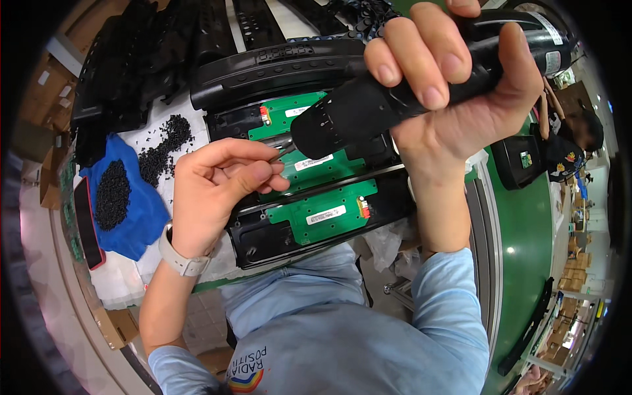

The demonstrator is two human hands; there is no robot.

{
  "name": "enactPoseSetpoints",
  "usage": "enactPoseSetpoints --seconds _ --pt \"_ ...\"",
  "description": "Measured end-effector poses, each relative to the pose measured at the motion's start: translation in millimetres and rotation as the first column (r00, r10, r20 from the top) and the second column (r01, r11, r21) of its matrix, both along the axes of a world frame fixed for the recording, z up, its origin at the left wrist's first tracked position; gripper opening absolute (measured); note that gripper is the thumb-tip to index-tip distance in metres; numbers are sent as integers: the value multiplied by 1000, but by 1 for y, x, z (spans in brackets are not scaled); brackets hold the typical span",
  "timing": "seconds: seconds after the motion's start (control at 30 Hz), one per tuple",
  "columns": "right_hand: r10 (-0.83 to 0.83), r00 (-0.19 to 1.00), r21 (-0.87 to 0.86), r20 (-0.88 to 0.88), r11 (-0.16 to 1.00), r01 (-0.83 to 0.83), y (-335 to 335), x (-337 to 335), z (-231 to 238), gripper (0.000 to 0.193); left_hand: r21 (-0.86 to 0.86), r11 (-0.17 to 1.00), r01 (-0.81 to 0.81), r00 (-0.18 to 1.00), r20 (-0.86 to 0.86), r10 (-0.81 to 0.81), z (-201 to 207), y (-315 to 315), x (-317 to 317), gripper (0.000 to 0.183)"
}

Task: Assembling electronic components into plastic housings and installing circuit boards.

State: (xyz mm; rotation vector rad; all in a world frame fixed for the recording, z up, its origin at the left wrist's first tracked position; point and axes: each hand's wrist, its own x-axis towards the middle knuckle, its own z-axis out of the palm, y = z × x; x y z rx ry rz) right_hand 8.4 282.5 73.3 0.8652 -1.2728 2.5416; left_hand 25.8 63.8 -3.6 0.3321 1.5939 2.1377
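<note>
My right hand [474, 92] is wrapped around a black electric screwdriver [349, 122], tilted with its nose down to the left. A thin metal bit [284, 145] sticks out of that nose. My left hand [227, 178] is closed in a pinch at the bit's end; whatever small thing lies between the fingertips is hidden. Below both hands are black plastic housings with green circuit boards. The nearest circuit board [326, 216] has a white label and a red-and-white connector. The middle circuit board [322, 172] is partly covered by my left fingers and the screwdriver.
Small black screws [112, 197] lie heaped on a blue cloth [141, 227], and more are scattered on the white table cover beside it. Long black plastic casings [283, 66] are stacked along the far side. On the right, another person [569, 141] is near a black tray [517, 164].
</note>
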Motion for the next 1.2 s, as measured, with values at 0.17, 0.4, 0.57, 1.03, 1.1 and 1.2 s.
enactPoseSetpoints --seconds 0.17,0.4,0.57,1.03,1.1,1.2 --pt "54 973 -397 226 917 42 -43 15 7 35 29 1000 -4 1000 24 3 -3 -2 -1 15" --pt "71 931 -311 358 949 47 -39 14 6 33 -39 998 -48 997 -68 45 -3 2 4 14" --pt "74 892 -250 446 967 44 -36 11 7 32 -205 978 -28 980 -197 -14 0 2 5 13" --pt "-302 911 455 282 878 150 -31 4 14 19 -184 971 -151 971 -212 111 -12 -8 -13 21" --pt "-296 899 470 323 875 120 -35 5 15 20 -51 996 -67 996 -66 64 -18 -8 -13 24" --pt "-262 909 461 323 883 91 -32 3 14 21 37 999 -32 999 8 31 -14 -3 -8 22"
